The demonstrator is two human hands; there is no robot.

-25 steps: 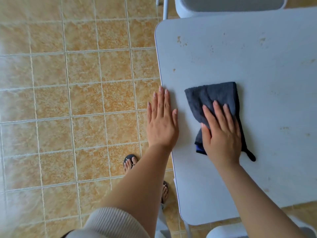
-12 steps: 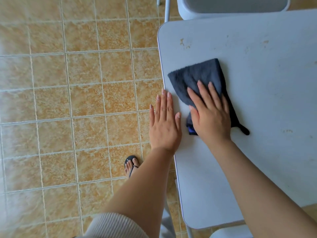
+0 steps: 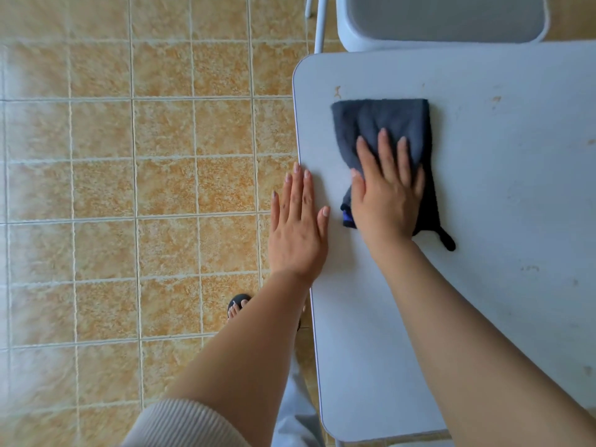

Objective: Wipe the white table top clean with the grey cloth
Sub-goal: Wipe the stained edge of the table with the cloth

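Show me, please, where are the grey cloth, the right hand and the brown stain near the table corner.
grey cloth (image 3: 383, 119): head view, on its uncovered far part.
right hand (image 3: 387, 198): head view, on the back of the hand.
brown stain (image 3: 337, 91): head view, on the middle of the mark.

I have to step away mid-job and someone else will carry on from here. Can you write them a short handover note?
Left hand: flat, fingers straight, resting on the table's left edge, holding nothing.
Right hand: flat, fingers straight, pressing the grey cloth onto the table near its far left corner.
Done: the near left part of the top looks free of marks.
Left: a brown spot just beyond the cloth's far left corner, another spot further right, and faint specks on the right side.
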